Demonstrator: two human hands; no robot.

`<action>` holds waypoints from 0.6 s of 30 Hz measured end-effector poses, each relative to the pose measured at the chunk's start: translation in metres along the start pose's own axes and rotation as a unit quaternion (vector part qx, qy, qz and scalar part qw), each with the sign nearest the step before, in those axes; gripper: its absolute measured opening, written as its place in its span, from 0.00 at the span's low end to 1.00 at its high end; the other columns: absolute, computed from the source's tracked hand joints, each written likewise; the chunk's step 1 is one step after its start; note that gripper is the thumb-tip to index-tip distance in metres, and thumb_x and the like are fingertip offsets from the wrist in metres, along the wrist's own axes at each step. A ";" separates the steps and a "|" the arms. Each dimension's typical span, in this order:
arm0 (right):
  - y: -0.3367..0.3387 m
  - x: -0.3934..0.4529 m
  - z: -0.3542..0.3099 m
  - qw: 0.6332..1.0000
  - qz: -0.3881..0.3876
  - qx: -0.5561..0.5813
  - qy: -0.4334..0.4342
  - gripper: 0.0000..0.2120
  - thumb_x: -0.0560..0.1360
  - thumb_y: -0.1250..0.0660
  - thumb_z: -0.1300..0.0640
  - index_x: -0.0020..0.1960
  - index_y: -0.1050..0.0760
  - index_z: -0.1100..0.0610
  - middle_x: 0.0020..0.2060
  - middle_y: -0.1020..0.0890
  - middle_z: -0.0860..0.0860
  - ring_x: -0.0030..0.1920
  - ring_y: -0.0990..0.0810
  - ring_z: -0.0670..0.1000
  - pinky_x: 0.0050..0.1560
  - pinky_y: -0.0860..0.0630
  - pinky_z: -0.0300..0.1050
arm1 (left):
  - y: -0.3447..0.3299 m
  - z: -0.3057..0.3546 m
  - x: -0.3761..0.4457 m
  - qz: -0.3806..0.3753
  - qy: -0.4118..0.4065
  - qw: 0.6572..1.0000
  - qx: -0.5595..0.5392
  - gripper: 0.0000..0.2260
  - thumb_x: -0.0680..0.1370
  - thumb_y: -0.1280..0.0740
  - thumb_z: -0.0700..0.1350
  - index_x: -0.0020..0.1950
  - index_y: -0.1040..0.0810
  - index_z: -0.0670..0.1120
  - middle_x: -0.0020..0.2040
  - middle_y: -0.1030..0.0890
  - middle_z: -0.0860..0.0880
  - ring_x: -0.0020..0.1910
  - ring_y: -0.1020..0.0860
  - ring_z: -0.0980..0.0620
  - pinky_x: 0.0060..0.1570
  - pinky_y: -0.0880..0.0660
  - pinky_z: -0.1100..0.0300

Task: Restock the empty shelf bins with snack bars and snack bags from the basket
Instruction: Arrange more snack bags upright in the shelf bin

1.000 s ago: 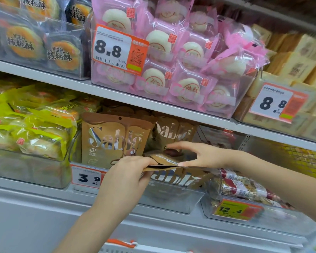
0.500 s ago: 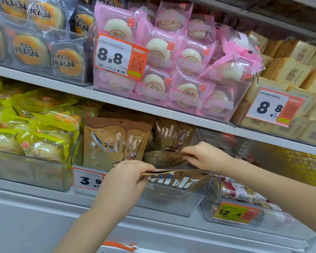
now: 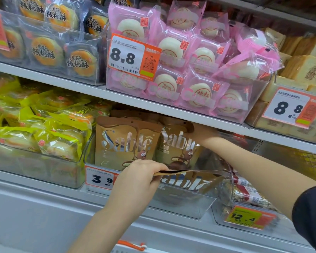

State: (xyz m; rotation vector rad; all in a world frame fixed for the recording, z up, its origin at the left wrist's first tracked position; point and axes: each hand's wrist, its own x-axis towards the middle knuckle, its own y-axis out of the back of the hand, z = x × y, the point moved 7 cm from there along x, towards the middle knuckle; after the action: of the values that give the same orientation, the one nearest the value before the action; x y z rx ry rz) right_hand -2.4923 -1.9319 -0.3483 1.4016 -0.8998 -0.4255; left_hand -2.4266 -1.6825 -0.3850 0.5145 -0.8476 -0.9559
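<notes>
Shop shelves are filling the head view: a grey upper shelf point(image 3: 153, 105) is carrying clear bins of dark-lettered orange cakes point(image 3: 46, 50), pink-wrapped white buns point(image 3: 190, 70) and pale boxed cakes point(image 3: 303, 68), with orange price tags reading 8.8 point(image 3: 133, 55) hanging in front. Below it, yellow packs point(image 3: 49, 128) are lying heaped in a bin at the left, and a bin of nut bars point(image 3: 248, 194) is sitting at the right behind a 12.4 tag point(image 3: 244, 217). Between them a clear bin point(image 3: 186, 201) with a 3.9 tag point(image 3: 100, 179) is holding brown Sable bags point(image 3: 124, 143) standing upright side by side. The left hand point(image 3: 137, 181) is reaching up from below and pinching the edge of one more bag point(image 3: 188, 179), which is lying nearly flat over the bin's front, its lettering showing through the clear wall. The right hand point(image 3: 202, 132) is reaching in from the right, under the upper shelf, and touching the top of the second upright bag; the bag is hiding its fingers, so whether it is grasping or only pressing cannot be told. A dark sleeve point(image 3: 312, 216) is showing at the right edge.
</notes>
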 end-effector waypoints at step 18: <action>-0.006 0.007 0.037 0.978 -0.007 0.210 -0.007 0.02 0.77 0.33 0.53 0.49 0.24 0.48 0.54 0.19 0.53 0.56 0.22 0.55 0.64 0.29 0.56 | -0.002 0.001 0.004 0.004 -0.007 1.000 0.009 0.12 0.79 0.38 0.45 0.58 0.21 0.58 0.54 0.20 0.60 0.55 0.27 0.58 0.56 0.28 0.61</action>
State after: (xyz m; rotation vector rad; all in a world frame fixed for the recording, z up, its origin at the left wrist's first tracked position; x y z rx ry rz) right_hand -2.5140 -1.9625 -0.3553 1.7911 -1.0319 -0.2640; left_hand -2.4272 -1.6867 -0.3847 0.5209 -0.8715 -0.9459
